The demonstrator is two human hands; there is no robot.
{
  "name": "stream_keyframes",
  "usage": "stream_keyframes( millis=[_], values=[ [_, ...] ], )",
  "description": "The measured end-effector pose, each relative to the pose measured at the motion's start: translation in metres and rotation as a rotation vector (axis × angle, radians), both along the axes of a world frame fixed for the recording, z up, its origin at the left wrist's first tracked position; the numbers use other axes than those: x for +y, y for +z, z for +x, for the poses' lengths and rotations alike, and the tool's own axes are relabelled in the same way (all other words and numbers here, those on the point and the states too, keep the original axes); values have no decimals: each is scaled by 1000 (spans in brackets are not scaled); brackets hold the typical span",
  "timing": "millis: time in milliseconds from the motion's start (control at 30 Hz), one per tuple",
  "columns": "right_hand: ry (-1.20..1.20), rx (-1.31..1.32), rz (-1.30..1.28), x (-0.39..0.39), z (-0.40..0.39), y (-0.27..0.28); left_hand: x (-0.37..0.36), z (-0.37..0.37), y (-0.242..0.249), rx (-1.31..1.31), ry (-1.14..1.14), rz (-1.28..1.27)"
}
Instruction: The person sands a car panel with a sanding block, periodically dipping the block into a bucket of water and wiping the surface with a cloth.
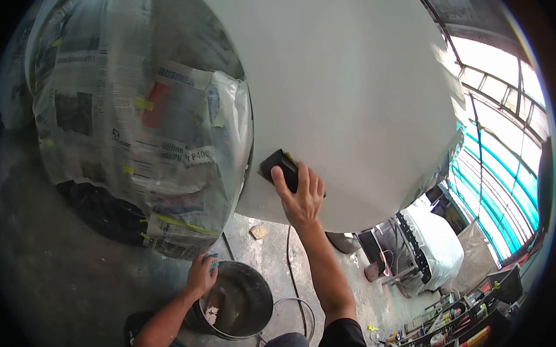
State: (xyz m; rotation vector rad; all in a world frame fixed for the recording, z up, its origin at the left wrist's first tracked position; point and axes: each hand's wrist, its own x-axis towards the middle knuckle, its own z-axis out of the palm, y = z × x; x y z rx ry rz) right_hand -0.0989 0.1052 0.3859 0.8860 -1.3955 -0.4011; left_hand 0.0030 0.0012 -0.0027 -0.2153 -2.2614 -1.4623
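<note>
My right hand (303, 197) is closed around a black sanding block (279, 163) and presses it to the pale grey car body panel (348, 102), close to the edge of the wheel arch. A sliver of yellow shows at the block's upper edge. Lower down, my left hand (202, 276) is closed on a small blue-green cloth or sponge (213, 264), whose kind I cannot make out for certain. That hand is beside the rim of a dark bucket (269, 289). A brownish piece with white patches (213, 309) shows inside the bucket.
Newspaper and plastic sheeting (127, 119), held with yellow tape, cover the wheel on the left. A hose (290, 259) runs across the concrete floor. Another covered vehicle (431, 246) stands at the right, with a cluttered rack of cans and tools (468, 327) nearer.
</note>
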Motion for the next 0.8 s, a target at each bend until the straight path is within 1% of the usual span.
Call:
stream_keyframes(
  millis=[67, 100, 133, 167, 267, 300, 400, 433, 467, 567, 633, 700, 733, 767, 800],
  values=[
    [-60, -27, -20, -23, 4, 18, -1, 0, 0, 17, 2, 7],
    [-107, -57, -37, -61, 9, 54, 0, -1, 0, 24, 4, 11],
    [-87, -89, -56, -98, 15, 86, -1, 1, 0, 15, 0, -2],
    [-66, -120, -70, -123, 17, 107, -1, 1, 2, 6, 0, -10],
    [35, -88, -99, -131, 8, 107, -3, 4, 8, -26, -15, -10],
    [7, -74, -96, -112, 7, 91, -4, 5, 11, -34, -26, -2],
    [-60, 13, -114, -24, -2, -19, -3, 4, 6, 9, -6, -8],
    [-44, 2, -83, 10, -6, -58, -2, 3, 5, 20, 2, -4],
    [-29, -10, -58, 30, -7, -79, -3, 4, 3, 29, 9, -6],
    [-69, -11, -38, 9, -5, -49, -4, 5, 6, 7, 22, -2],
    [-97, -38, -121, -38, 2, 4, -1, 4, 7, -18, 24, -8],
    [-42, -81, -167, -59, 1, 21, -1, 1, 5, -27, 21, -36],
    [-14, -95, -197, -63, 0, 21, 0, 0, 2, -25, 18, -38],
    [-71, -75, -196, -53, -2, -2, 1, 2, 2, -36, 12, -33],
    [-125, -47, -198, -33, -4, -40, 1, 2, 4, -38, 8, -32]
  ],
)
